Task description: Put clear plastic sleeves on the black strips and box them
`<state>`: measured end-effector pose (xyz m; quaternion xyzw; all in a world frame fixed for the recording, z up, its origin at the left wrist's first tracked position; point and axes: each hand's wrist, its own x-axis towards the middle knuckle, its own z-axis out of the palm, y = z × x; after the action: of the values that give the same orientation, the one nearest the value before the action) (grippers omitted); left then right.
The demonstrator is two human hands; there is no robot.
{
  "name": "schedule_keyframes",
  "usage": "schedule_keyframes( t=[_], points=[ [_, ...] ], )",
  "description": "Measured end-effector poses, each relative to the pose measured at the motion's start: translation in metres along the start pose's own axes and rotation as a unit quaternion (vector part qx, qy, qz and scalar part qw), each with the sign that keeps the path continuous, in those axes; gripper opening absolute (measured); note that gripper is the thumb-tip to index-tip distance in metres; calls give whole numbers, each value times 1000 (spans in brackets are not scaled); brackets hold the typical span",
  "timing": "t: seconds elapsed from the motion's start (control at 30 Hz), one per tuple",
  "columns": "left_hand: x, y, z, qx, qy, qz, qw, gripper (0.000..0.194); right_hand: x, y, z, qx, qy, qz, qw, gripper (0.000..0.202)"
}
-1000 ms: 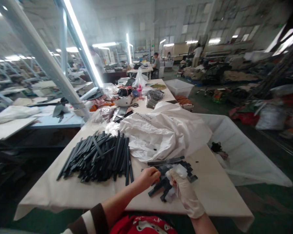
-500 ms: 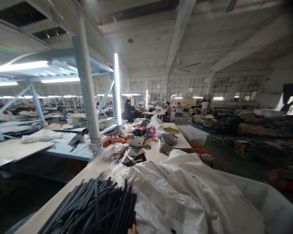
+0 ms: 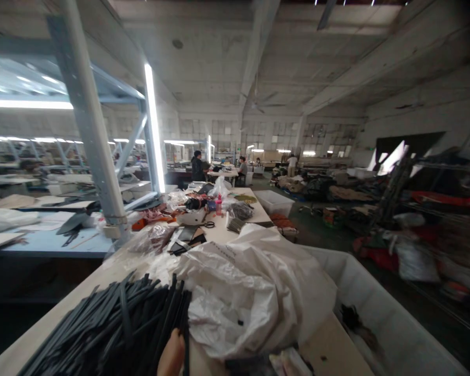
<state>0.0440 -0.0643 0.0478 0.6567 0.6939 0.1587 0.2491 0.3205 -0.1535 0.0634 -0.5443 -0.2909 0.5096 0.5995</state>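
Observation:
A large heap of long, flat black strips (image 3: 113,318) lies at the lower left of the table. My left hand (image 3: 171,355) comes in from the bottom edge at the heap's right side. Its fingers are curled round a few of the outer strips, and its lower part is cut off by the frame. Just right of it spreads a crumpled white plastic sack (image 3: 250,292). At the bottom, beyond the sack, is a dark flat piece (image 3: 248,365) beside a pale, blurred shape that I cannot make out. My right hand does not show.
A pale bin (image 3: 391,324) stands along the table's right side, with something dark inside. Further up the table (image 3: 219,235) lie scissors (image 3: 208,224), dark flat pieces, clear bags and a pink bottle (image 3: 219,205). A blue rack post (image 3: 90,120) rises at left. Several people are far back.
The view has swung to the right and down. More of my left hand now shows at the strips, and the bin's inside and the table's near edge have come into sight.

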Motion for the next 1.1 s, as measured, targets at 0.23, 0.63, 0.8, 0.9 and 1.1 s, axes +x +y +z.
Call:
schedule_keyframes(
  t=[0.23,0.63,0.8,0.9,1.1],
  points=[
    [-111,94,5,-205,-157,171,951,24,-56,-31,-8,199,43,-34,978,30],
    [-164,132,25,-264,-295,129,909,29,-82,-34,-32,212,89,-70,971,39],
    [-166,129,21,-280,-340,112,891,36,-92,-35,-43,110,73,-38,991,39],
    [-169,125,17,-270,-344,103,893,36,-92,-35,-47,83,68,-35,994,39],
    [-176,127,9,-258,-365,113,888,31,-91,-41,-41,200,0,-11,980,42]
  ],
)
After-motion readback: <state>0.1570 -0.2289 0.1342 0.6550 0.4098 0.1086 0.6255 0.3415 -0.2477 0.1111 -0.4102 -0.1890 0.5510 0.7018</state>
